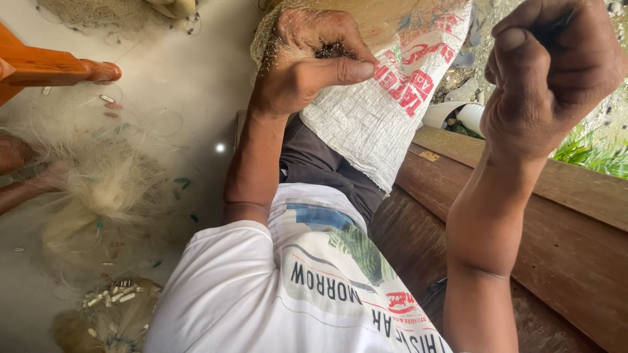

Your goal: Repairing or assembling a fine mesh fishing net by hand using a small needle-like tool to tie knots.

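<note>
Here, fine netting (288, 36) bunched inside the closed left hand (307, 62).

Pale, glossy floor (190, 104) on the left, catching a small bright glint of light; a heap of fine netting (98, 196) sprawls over it, small white weights scattered about; an orange wooden furniture leg (59, 65) juts in at upper left; on the right, dark brown wooden planks (562, 222) run slantwise; beyond them, green grass (595, 153) in daylight.
</note>
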